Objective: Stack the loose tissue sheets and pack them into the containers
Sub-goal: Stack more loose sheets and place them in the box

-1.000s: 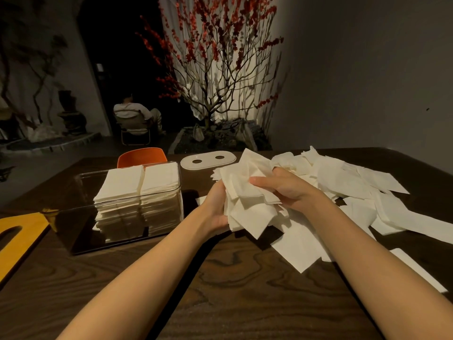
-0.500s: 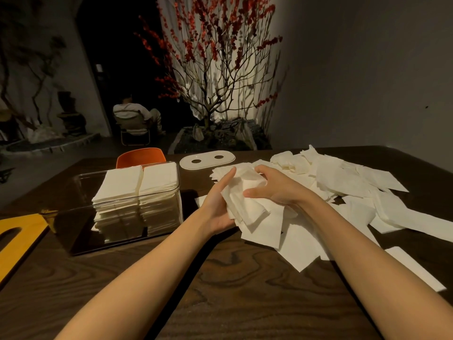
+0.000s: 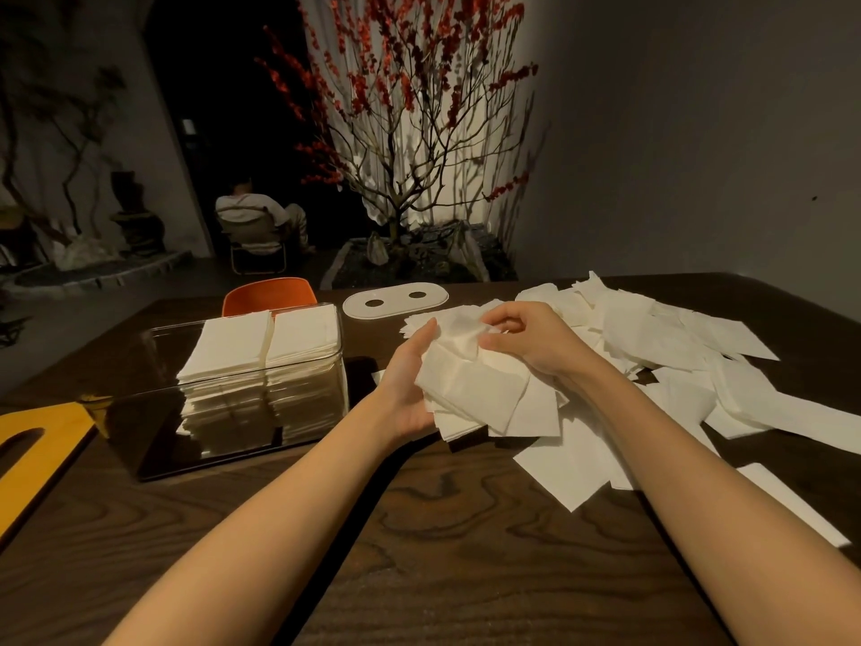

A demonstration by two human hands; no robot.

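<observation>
Tissue sheets, white and square, fill the middle of our view: we hold a loose bundle of white tissue sheets [image 3: 470, 389] above the dark wood-grain counter [image 3: 419, 529]. Our left hand [image 3: 410, 384] cradles it from the nine o'clock side, fingers straight and pressed together along its edge. Our right hand [image 3: 531, 338] comes in from three o'clock, its thumb and fingers [image 3: 494, 314] curled and pinching the top sheet. A scattered heap of white tissue sheets [image 3: 675, 356] sprawls toward two o'clock. At ten o'clock the clear plastic rectangular container [image 3: 223, 403] holds two neat white tissue stacks [image 3: 270, 338] side by side. At twelve o'clock lies a translucent oval lid with two holes [image 3: 396, 301].
</observation>
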